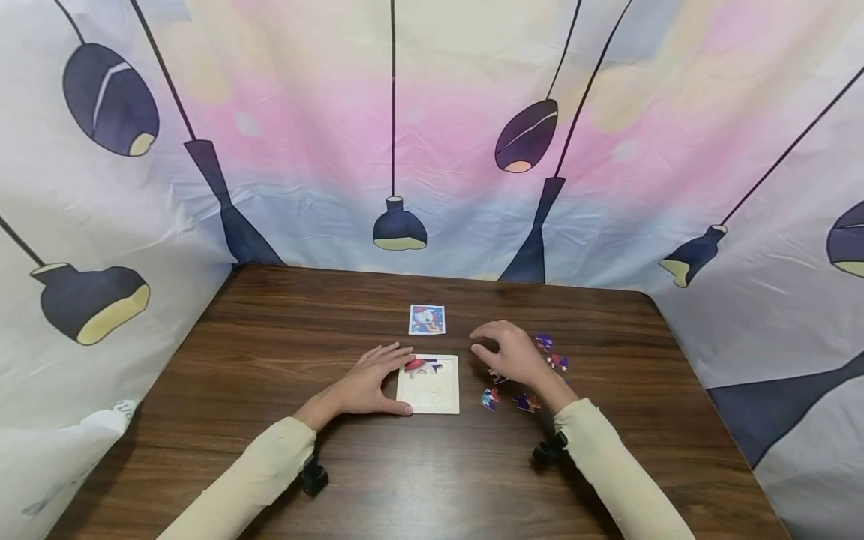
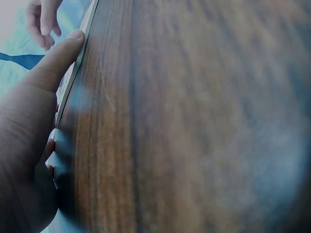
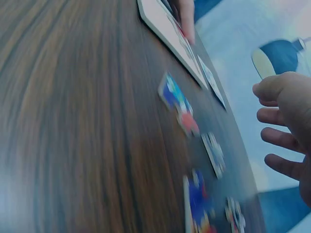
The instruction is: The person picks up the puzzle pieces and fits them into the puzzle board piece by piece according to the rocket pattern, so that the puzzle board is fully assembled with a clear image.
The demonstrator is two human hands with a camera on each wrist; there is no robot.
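Note:
A pale square puzzle tray [image 1: 435, 396] lies on the table, with joined pieces [image 1: 421, 366] showing a red-and-white picture along its top. My left hand [image 1: 370, 381] is spread along the tray's left side, fingers over the upper left corner and thumb at the lower edge. In the left wrist view the thumb [image 2: 60, 56] lies against the tray's edge. My right hand [image 1: 511, 352] hovers right of the tray, above loose jigsaw pieces, its fingers loosely bent around nothing. One blue-and-red piece [image 1: 489, 398] lies between that hand and the tray; another [image 1: 498, 376] is partly hidden under the hand.
A small picture card [image 1: 427, 319] lies beyond the tray. More loose pieces lie to the right, including a dark one [image 1: 526, 403], a red-and-purple one [image 1: 558, 362] and a purple one [image 1: 544, 341]. A printed cloth [image 1: 324, 150] hangs behind the brown wooden table [image 1: 290, 322].

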